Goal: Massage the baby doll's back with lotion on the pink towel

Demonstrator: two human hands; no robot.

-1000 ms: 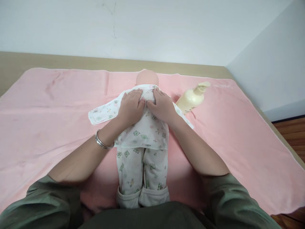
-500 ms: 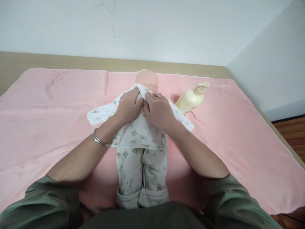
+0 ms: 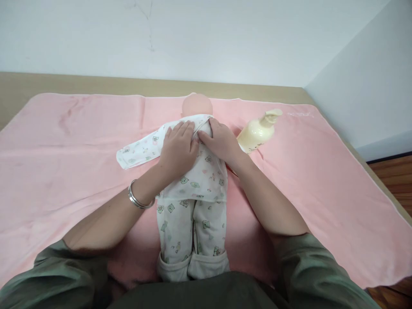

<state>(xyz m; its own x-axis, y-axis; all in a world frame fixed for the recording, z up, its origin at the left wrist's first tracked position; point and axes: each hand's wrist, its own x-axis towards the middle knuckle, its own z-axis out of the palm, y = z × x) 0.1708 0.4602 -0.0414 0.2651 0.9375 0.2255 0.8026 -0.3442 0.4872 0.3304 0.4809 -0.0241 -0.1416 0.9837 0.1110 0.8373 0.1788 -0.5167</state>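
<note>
A baby doll (image 3: 197,104) lies on a pink cloth, its head away from me. It wears a white printed top (image 3: 206,184) and matching trousers (image 3: 210,227) with folded cuffs. My left hand (image 3: 180,148) lies fairly flat on the upper chest of the top, fingers stretched forward. My right hand (image 3: 223,141) is at the shoulder on the right, its thumb and fingers closed on the fabric near the neckline. One sleeve (image 3: 138,150) spreads out to the left; the sleeve on the right is mostly hidden behind my right hand and forearm.
A cream pump bottle (image 3: 257,133) lies tilted on the pink cloth (image 3: 322,184), just right of my right hand. Behind the cloth runs a wooden table edge (image 3: 96,86) against a pale wall.
My right hand has moved right, towards the doll's shoulder, drawing the top's fabric with it. The right sleeve no longer shows spread out. My left hand has shifted slightly and lies flatter.
</note>
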